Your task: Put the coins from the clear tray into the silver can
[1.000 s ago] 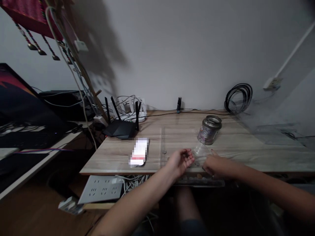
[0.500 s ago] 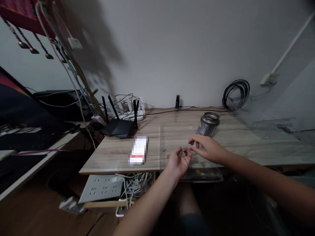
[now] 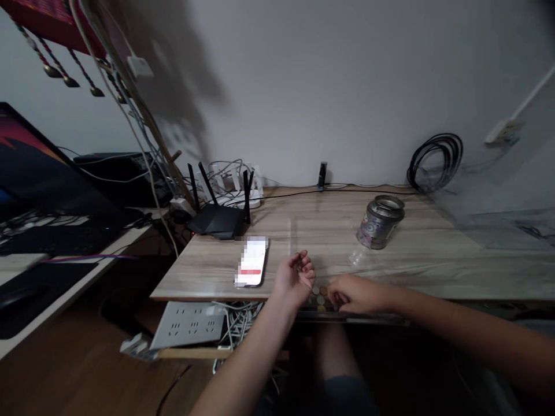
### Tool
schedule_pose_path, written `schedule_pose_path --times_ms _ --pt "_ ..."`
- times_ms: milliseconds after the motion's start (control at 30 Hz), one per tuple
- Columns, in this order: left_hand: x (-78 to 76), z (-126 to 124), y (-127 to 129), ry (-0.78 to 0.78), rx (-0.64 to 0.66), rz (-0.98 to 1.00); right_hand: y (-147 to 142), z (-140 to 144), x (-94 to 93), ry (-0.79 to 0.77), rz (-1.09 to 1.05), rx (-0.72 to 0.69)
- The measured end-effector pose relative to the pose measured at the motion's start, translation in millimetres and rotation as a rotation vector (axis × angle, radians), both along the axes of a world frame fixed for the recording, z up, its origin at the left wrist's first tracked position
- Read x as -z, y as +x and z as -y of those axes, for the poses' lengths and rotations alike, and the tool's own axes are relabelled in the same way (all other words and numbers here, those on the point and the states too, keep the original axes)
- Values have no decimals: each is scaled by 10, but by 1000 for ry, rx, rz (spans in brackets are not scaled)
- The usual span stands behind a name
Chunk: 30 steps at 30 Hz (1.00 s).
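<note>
My left hand is raised over the front of the desk, palm up, with its fingers curled inward. Coins showed in that palm a moment ago; now the curled fingers mostly hide what it holds. My right hand reaches down at the desk's front edge, its fingers bent together and the tips hidden. Several loose coins lie between the two hands, on a clear plastic tray or sheet. Behind my right hand stands a grey printed can-shaped jar, with crumpled clear plastic by its base.
A lit phone lies left of my hands. Farther back are a black router and white cabled devices. A coiled black cable leans on the wall. Below the desktop, a power strip sits beside tangled white cables.
My right hand has moved down from beside the left palm to the coins. My left hand has curled its fingers more and shifted slightly left. The view has turned a little left.
</note>
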<state>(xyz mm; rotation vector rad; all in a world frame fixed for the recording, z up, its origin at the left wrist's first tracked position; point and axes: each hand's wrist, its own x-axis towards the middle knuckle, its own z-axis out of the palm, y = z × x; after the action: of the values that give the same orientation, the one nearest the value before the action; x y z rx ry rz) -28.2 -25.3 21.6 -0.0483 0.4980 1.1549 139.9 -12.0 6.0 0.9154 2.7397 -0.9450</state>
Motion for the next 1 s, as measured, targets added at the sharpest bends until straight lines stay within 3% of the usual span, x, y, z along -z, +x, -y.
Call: schedule_pose_path --times_ms 167,300,433,500,600,733,833,1000 --pt "12 11 11 -85 -64 -72 -13 -54 -66 -6 -77 156" --pt "63 34 101 -59 -8 -52 -141 -162 -343 112 -333 390" --pt "65 51 132 -73 16 36 -153 -246 -521 248 -376 414" --pt "51 61 101 -72 47 59 -55 -260 -432 316 -250 375" --pt "33 78 39 -46 77 102 141 -227 -129 304 -18 287" --pt "20 95 3 -31 97 129 262 -157 224 238 11 323" --pt "13 106 -5 -16 117 131 268 -188 277 199 -20 367" --pt "31 127 -12 -4 122 128 403 -344 145 98 37 435"
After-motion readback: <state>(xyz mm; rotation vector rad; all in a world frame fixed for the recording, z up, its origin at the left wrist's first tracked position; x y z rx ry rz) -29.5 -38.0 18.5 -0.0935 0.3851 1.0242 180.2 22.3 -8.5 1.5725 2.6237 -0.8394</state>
